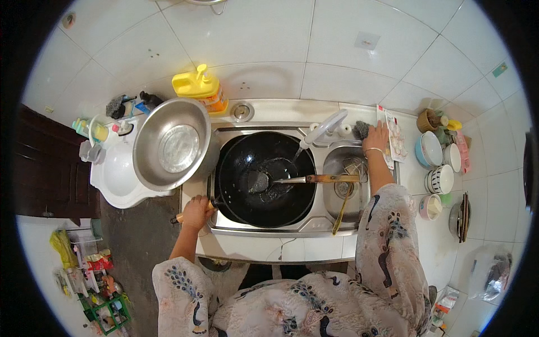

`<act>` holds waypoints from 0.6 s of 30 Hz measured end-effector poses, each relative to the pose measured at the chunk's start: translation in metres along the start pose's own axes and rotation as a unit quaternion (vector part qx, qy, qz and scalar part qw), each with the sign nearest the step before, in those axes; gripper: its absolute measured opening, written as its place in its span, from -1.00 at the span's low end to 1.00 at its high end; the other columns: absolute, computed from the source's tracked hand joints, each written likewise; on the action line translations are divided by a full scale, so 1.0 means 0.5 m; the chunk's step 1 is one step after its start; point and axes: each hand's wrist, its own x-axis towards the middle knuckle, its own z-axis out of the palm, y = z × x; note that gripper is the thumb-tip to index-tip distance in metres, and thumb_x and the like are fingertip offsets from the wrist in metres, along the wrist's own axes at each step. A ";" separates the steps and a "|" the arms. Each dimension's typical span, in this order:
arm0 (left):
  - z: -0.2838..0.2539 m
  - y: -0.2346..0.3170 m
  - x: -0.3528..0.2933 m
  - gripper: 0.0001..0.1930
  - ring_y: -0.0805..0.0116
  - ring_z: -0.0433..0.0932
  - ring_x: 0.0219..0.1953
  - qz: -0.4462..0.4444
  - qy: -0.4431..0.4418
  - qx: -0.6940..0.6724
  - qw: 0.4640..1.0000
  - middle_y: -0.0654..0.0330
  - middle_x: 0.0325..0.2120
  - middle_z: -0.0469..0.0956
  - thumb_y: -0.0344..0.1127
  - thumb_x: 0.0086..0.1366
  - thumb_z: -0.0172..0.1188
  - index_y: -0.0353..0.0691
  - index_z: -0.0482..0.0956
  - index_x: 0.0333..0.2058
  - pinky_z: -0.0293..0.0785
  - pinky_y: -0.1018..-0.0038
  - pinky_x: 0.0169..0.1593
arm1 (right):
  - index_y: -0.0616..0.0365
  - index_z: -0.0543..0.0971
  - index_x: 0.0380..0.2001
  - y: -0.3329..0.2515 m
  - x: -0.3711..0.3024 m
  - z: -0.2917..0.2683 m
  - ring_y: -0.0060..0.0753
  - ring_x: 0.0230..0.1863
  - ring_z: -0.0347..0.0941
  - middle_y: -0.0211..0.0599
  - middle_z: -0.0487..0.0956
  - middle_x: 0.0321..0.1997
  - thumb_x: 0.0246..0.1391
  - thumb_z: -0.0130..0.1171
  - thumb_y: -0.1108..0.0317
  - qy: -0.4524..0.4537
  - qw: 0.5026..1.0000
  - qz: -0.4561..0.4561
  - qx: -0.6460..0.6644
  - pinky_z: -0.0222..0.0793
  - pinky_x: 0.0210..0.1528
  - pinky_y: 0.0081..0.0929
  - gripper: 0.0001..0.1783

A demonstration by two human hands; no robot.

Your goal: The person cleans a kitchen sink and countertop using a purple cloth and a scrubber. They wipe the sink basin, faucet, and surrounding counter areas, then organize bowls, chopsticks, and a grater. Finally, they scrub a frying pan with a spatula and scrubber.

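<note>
A black wok (236, 157) sits in the left sink basin with a little water in its bottom. My left hand (196, 212) is closed around its wooden handle (181, 217). Water runs into the wok from the white faucet (325, 128). A metal-headed spatula with a wooden handle (325, 178) lies with its head in the wok and its handle across the right basin (331, 160). At the back right, my right hand (377, 139) is stretched out, fingers extended, beside a dark grey scrubber (361, 129) and over the edge of a flat printed package (396, 140).
A large steel basin (140, 163) leans beside a white washbasin (115, 180) on the left. Behind stands a yellow pump jug (199, 87). A yellow-handled utensil (341, 213) rests in the right basin. Several bowls (441, 178) line the right counter.
</note>
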 end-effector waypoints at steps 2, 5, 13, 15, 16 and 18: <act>0.002 -0.001 -0.004 -0.56 0.04 0.45 -0.26 -0.002 0.001 -0.008 1.000 0.03 -0.33 0.44 -0.10 -0.03 0.29 -0.24 0.39 -0.27 0.40 0.21 -0.21 | 0.12 0.40 -0.08 -0.006 -0.013 -0.010 0.04 0.20 0.13 0.01 0.38 0.05 -0.27 0.20 0.33 0.117 0.989 -0.081 0.050 0.01 0.23 -0.22 -0.45; 0.011 -0.011 -0.016 -0.55 0.05 0.46 -0.25 -0.002 0.014 -0.012 1.000 0.04 -0.33 0.45 -0.09 -0.04 0.29 -0.24 0.40 -0.26 0.41 0.23 -0.20 | 0.18 0.37 -0.13 -0.042 -0.078 -0.048 0.08 -0.01 0.31 0.04 0.42 -0.14 -0.28 0.16 0.43 0.114 0.900 -0.093 0.411 0.21 0.07 -0.20 -0.50; -0.003 0.003 -0.004 -0.54 0.08 0.46 -0.24 -0.012 -0.006 -0.024 1.000 0.06 -0.32 0.45 -0.06 -0.04 0.29 -0.23 0.41 -0.25 0.41 0.25 -0.18 | 0.08 0.36 -0.06 -0.262 -0.122 -0.183 0.04 -0.09 0.40 -0.01 0.45 -0.10 -0.20 0.18 0.30 -0.025 0.920 -0.316 0.232 0.35 -0.06 -0.21 -0.47; -0.008 0.007 -0.003 -0.54 0.08 0.46 -0.24 -0.010 -0.009 -0.029 0.999 0.07 -0.32 0.45 -0.06 -0.04 0.30 -0.23 0.42 -0.25 0.41 0.25 -0.18 | 0.06 0.38 -0.08 -0.303 -0.095 -0.188 0.05 -0.10 0.42 0.00 0.46 -0.10 -0.20 0.19 0.26 -0.058 0.944 -0.281 0.165 0.37 -0.08 -0.18 -0.49; -0.009 0.006 -0.005 -0.54 0.09 0.46 -0.24 -0.012 -0.012 -0.030 0.999 0.07 -0.32 0.45 -0.06 -0.04 0.30 -0.23 0.42 -0.25 0.42 0.26 -0.18 | 0.06 0.38 -0.11 -0.326 -0.078 -0.184 0.04 -0.11 0.43 0.00 0.46 -0.10 -0.19 0.18 0.23 -0.096 0.953 -0.252 0.140 0.38 -0.09 -0.17 -0.51; -0.011 0.000 -0.011 -0.54 0.09 0.46 -0.24 -0.002 -0.005 -0.026 1.000 0.07 -0.31 0.45 -0.06 -0.04 0.29 -0.23 0.41 -0.25 0.41 0.26 -0.18 | 0.09 0.39 -0.21 -0.355 -0.067 -0.174 0.00 -0.12 0.46 0.06 0.47 -0.10 -0.18 0.20 0.19 -0.130 0.963 -0.209 0.114 0.41 -0.13 -0.16 -0.57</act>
